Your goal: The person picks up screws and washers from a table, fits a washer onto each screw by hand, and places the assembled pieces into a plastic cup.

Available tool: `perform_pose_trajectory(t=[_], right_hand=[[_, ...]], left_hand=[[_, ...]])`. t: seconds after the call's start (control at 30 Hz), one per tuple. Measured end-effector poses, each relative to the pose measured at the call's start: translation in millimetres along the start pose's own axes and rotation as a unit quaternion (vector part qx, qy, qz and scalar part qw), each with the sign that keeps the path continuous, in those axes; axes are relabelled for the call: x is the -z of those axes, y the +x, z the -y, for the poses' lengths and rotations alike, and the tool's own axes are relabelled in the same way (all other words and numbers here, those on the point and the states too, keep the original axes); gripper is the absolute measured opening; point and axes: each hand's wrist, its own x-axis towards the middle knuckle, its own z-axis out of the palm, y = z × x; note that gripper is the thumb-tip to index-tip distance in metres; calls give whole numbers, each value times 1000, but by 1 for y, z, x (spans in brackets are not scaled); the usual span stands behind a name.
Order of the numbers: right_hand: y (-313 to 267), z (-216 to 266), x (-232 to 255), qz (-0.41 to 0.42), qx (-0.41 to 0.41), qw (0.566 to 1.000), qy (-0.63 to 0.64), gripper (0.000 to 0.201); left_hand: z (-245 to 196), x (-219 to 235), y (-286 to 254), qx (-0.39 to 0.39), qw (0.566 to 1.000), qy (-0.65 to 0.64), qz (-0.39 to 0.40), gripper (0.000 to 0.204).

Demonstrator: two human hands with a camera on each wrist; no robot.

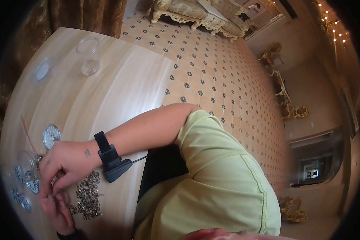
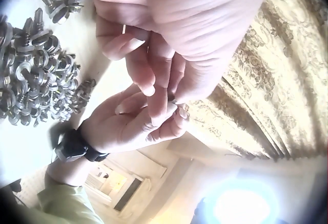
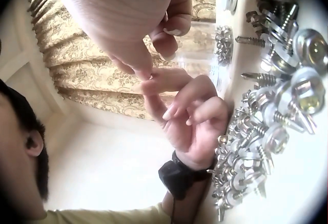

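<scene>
A person sits at a pale wooden counter (image 1: 120, 84). A big pile of screws (image 1: 87, 195) lies on it, and this pile is the landmark here.

Both hands meet just beside the pile, on the side away from the person's body. The right hand (image 1: 66, 162) comes down from above, and it wears a black wrist strap (image 1: 108, 154). Its fingers (image 2: 154, 88) are curled, and the tips pinch one small metal part (image 2: 174, 100) (it is too tiny to tell just what it is). The left hand (image 1: 57, 208) is under the right hand, right next to the pile. Its fingers (image 3: 169, 80) are curled too, and their tips press on the same small part from the other side. So both hands hold that part together, a little above the counter, close to the pile.

The screws in the pile are silver with round washers under their heads, and they lie all mixed up.

Past the hands, away from the pile, a clear cup (image 1: 28, 165) stands on the counter. A round lid (image 1: 51, 136) lies near it, and some round tins (image 1: 22, 192) lie by the counter's edge. Far from the pile, at the other end of the counter, are two clear round dishes (image 1: 89, 56).

The person wears a light green shirt (image 1: 216, 188).
</scene>
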Motion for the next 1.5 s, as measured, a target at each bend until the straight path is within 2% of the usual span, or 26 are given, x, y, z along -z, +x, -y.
perform_pose_trajectory(t=[0.13, 0.2, 0.23, 0.3, 0.43, 0.5, 0.53, 0.6, 0.7, 0.83, 0.9, 0.93, 1.0, 1.07, 1.13, 1.17, 1.23, 1.3, 1.33, 1.4, 1.43, 1.47, 1.5], right_hand=[[-2, 3, 3, 17, -14, 1000, -9, 13], [-5, -1, 0, 41, -26, 999, -22, 10], [-6, -2, 0, 41, -26, 999, -23, 10], [-7, -6, -2, 47, 27, 998, -45, 10], [-7, -8, -4, 42, 58, 993, -97, 11], [-7, -9, -3, 55, 63, 989, -123, 14], [-8, -8, -3, 56, 63, 989, -122, 14], [-10, -7, -3, 66, 46, 986, -144, 17], [-13, -5, -2, 93, 28, 977, -188, 19], [-14, -3, -1, 107, 27, 976, -189, 20], [-14, -2, -1, 106, 22, 980, -166, 19], [-13, -2, 0, 109, 25, 980, -165, 19], [-11, -1, 1, 97, 27, 984, -148, 19], [-11, 3, 7, 99, 32, 984, -145, 18], [-8, 8, 9, 90, 29, 984, -154, 18], [-8, 16, 14, 96, -4, 983, -155, 16], [-3, 25, 21, 66, 8, 983, -169, 16], [4, 33, 35, 54, 16, 980, -191, 17], [9, 36, 43, 41, 29, 974, -222, 17], [18, 36, 59, -27, 59, 961, -268, 19], [17, 31, 61, -64, 37, 963, -258, 18], [16, 28, 61, -102, 10, 963, -250, 17], [15, 26, 62, -115, -46, 960, -251, 15]], left_hand=[[4, 3, 1, -13, 1000, 20, 18, 64], [9, 4, -3, -6, 996, 39, -75, 57], [11, 9, -4, -6, 996, 39, -75, 57], [13, 18, -3, -13, 999, 26, -28, 45], [7, 6, -1, 5, 999, 33, -40, 31], [7, -3, 0, 17, 993, 47, -108, 27], [8, -2, 0, 16, 993, 46, -109, 27], [9, 0, 0, 5, 997, 47, -63, 22], [10, 0, 1, 6, 996, 60, -65, 19], [9, -2, 0, 11, 997, 55, -47, 16], [6, -20, 2, -8, 992, 56, -112, 18], [5, -22, 3, -10, 992, 56, -113, 18], [-2, -25, 1, 16, 990, 70, -124, 19], [-2, -28, 0, 34, 980, 89, -176, 22], [-7, -33, 0, 30, 987, 84, -136, 24], [-8, -30, 1, 28, 988, 67, -137, 22], [-18, -28, 0, 9, 990, 46, -134, 17], [-31, -35, -2, -56, 987, 58, -137, 12], [-37, -39, -6, -58, 982, 73, -164, 12], [-50, -49, -5, -206, 968, 43, -137, 9], [-53, -50, -5, -260, 951, 63, -157, 5], [-59, -51, -3, -254, 951, 72, -160, 5], [-66, -53, 1, -284, 930, 129, -194, 5]])
